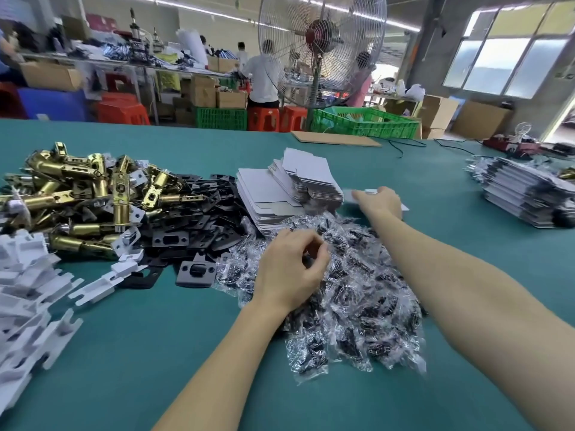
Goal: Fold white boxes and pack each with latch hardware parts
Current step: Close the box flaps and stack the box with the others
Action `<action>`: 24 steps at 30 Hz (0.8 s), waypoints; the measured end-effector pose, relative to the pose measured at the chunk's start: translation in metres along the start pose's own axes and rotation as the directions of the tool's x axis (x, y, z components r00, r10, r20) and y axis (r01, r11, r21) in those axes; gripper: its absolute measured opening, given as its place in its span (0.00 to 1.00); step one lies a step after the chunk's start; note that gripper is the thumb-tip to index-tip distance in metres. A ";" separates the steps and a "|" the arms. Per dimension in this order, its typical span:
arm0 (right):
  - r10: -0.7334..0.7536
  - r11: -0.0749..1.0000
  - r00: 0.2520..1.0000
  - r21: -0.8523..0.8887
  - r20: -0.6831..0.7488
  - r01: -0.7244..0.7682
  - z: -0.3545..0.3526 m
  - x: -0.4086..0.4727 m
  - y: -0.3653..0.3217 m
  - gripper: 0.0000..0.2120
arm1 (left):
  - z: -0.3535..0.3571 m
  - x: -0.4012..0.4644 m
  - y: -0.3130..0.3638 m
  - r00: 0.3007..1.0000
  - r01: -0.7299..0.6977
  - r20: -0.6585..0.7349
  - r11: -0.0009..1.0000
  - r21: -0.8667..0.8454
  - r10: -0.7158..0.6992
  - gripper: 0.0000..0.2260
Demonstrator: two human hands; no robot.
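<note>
White flat box [378, 195] under right hand [380, 203]; left hand [291, 265] curled over screw packets [357, 293].

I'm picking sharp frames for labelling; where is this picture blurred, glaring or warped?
Head view: right hand motion-blurred over a white flat; screw bags glint; windows blown out; table edge bows from wide-angle distortion.

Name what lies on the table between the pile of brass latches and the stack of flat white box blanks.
In the head view, a heap of black strike plates fills the stretch between the brass latches and the flat white box blanks.
</note>
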State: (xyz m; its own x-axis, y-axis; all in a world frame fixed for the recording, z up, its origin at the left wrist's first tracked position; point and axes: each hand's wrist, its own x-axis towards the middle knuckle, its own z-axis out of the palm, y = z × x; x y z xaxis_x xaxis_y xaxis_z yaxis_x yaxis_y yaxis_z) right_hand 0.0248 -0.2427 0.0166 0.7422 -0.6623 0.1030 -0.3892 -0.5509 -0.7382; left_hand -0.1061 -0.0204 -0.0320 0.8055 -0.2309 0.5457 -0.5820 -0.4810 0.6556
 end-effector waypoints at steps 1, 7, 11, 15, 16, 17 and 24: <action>-0.048 0.992 0.999 -0.119 0.009 0.049 0.001 0.003 0.001 0.27 | 0.000 0.000 0.000 1.000 0.002 0.002 1.000 -0.003 -0.002 0.08; -0.126 0.867 0.977 -0.460 0.171 0.192 -0.004 0.010 0.013 0.36 | 0.001 0.001 -0.001 1.000 0.027 -0.003 0.999 -0.017 -0.027 0.08; -0.225 0.900 0.960 -0.343 0.164 0.270 -0.001 0.009 0.030 0.29 | 0.002 0.001 -0.002 0.999 0.036 -0.006 0.999 -0.019 -0.036 0.08; -0.277 0.877 0.947 -0.359 0.163 0.318 0.004 0.009 0.037 0.22 | 0.002 0.001 -0.003 0.999 0.045 -0.009 0.998 -0.032 -0.046 0.07; -0.290 0.870 0.943 -0.365 0.164 0.331 0.005 0.010 0.036 0.21 | 0.002 0.001 -0.003 0.999 0.047 -0.013 0.998 -0.039 -0.047 0.07; -0.302 0.860 0.939 -0.378 0.163 0.342 0.006 0.012 0.035 0.20 | 0.002 0.001 -0.003 0.999 0.048 -0.015 0.998 -0.043 -0.049 0.07; -0.376 0.728 0.914 -0.561 0.154 0.394 0.008 0.018 0.031 0.14 | 0.001 0.000 -0.003 0.998 0.052 -0.016 0.997 -0.048 -0.053 0.07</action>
State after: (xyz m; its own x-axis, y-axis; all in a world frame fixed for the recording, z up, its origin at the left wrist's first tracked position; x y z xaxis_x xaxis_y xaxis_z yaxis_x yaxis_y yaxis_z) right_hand 0.0308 -0.2676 -0.0097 0.9086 -0.3200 0.2684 -0.2971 -0.9469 -0.1229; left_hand -0.1042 -0.0201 -0.0344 0.8334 -0.1912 0.5186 -0.5439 -0.4510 0.7077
